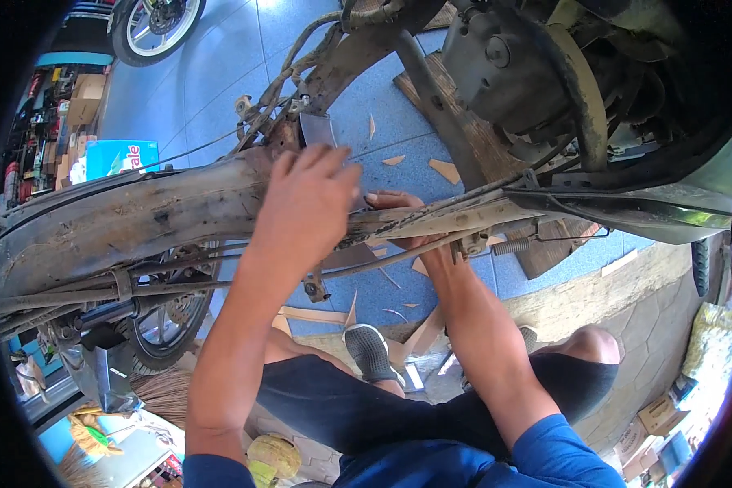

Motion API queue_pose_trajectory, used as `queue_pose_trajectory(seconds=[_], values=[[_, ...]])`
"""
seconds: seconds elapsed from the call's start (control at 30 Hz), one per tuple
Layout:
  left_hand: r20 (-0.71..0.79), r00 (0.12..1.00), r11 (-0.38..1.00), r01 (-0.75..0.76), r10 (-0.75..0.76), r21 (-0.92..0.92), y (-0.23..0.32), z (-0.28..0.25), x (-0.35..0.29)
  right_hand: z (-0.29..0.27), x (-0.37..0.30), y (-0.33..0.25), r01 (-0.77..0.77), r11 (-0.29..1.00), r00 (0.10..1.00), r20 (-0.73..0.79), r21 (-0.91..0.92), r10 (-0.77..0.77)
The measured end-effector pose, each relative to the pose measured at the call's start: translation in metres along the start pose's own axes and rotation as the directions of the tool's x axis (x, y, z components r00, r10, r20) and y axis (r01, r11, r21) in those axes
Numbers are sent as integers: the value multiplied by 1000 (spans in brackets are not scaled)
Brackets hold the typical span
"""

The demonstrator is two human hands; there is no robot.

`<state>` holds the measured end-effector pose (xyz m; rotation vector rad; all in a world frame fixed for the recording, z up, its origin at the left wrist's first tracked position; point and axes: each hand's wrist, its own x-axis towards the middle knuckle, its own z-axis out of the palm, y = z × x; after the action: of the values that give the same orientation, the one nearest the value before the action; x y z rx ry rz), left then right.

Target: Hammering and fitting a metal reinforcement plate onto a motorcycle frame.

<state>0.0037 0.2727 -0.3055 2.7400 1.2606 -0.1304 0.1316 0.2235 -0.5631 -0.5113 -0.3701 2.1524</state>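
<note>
A worn, dirty motorcycle frame (163, 207) runs across the view in front of me. My left hand (309, 199) is over its middle, fingers bent and somewhat apart, with nothing plainly in them. Just beyond those fingertips, a flat grey piece (318, 130) sticks out beside a rusty bracket; its lower part is hidden by the hand. My right hand (397, 200) reaches up from beneath the frame's right tube (464, 213). Its fingers curl at the tube's far side, near a dark edge, and whatever they grip is hidden.
The engine (504, 69) rests by wooden planks (455, 122) at the upper right. Cut cardboard scraps (445, 171) litter the blue tiles. Cables (289, 73) and a spring (512, 246) hang along the frame. Another wheel (156, 28) stands at the upper left; a broom (164, 396) lies lower left.
</note>
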Motion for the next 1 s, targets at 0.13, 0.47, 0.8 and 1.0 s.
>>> queue_pose_trajectory(seconds=[0.13,0.47,0.8,1.0], values=[[221,975,980,-50,6,195,-12,28,12,47,3,-14,-54,999,994,-98,10,54],[552,800,878,-70,-234,473,-21,20,42,66,-1,-23,-52,996,982,-178,66,63],[627,758,906,-117,-183,406,-35,4,46,48,-30,3,-9,1000,988,-154,20,12],[618,780,942,-126,-99,311,-41,0,50,42,-49,15,40,999,972,-232,15,-35]])
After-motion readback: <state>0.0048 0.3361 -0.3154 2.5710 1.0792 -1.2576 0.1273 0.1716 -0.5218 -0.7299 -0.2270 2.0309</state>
